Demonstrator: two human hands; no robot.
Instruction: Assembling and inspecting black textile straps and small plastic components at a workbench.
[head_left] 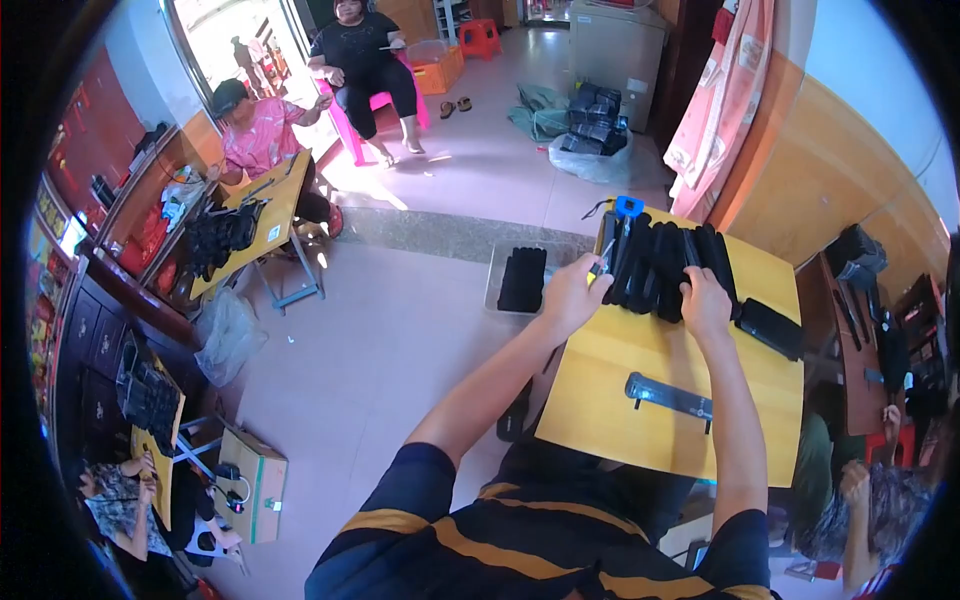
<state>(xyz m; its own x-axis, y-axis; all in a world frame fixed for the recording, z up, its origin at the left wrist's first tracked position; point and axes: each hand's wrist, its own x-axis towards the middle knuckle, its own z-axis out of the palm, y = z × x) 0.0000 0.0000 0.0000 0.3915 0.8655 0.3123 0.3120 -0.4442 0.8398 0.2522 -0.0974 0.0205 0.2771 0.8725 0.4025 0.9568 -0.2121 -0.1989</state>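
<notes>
- Head view, nearest cam: wearer's striped shirt (530, 545), both forearms reaching fwd over the yellow worktop (590, 390).
- L hand (578, 295): closed round a small tool w/ yellow on its handle (594, 272); tip points up & away, just beside the L end of the row.
- R hand (706, 300): fingers part-curled, tips at the near side of the row; can't tell if it grips a bar or only rests there.
- Black bars (655, 265): side by side at far end of worktop, long axes running roughly away from wearer, a bit slanted. Row lies btwn the hands & just beyond; R hand nearer the R-side bars, L hand nearer the L end.
- Blue clip (628, 207): far L corner, at the row's top end.
- Black block (770, 328): R of R hand, lying slantwise.
- Dark strip (668, 394): lies crosswise, nearer wearer, R end partly behind R forearm.
- Clear tub (491, 290): L of worktop, w/ black pieces (522, 280) inside.
</notes>
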